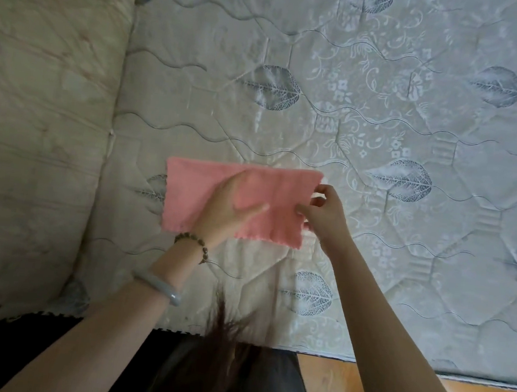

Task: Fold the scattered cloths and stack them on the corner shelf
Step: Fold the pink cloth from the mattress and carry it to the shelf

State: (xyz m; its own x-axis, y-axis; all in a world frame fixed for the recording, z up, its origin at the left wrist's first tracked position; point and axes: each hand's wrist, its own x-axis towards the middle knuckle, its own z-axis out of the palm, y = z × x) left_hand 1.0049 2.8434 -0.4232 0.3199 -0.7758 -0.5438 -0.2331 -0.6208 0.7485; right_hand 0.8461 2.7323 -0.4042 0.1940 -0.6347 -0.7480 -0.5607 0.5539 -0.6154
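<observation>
The cloth (pixel 283 192) lies on the mattress (pixel 387 113). The left hand (pixel 229 207) presses it with flat, open fingers. The right hand (pixel 325 212) pinches its right edge.

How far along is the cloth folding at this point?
Done: nothing that shows; no folded pile is in view. In hand: one pink cloth lies on the mattress, left hand flat on it, right hand pinching its right edge. Left: finishing its fold and shelving it.

Arms outstretched; left hand (pixel 230 206) flat (blurred), right hand (pixel 325 216) pinching cloth (pixel 283 189) edge.
</observation>
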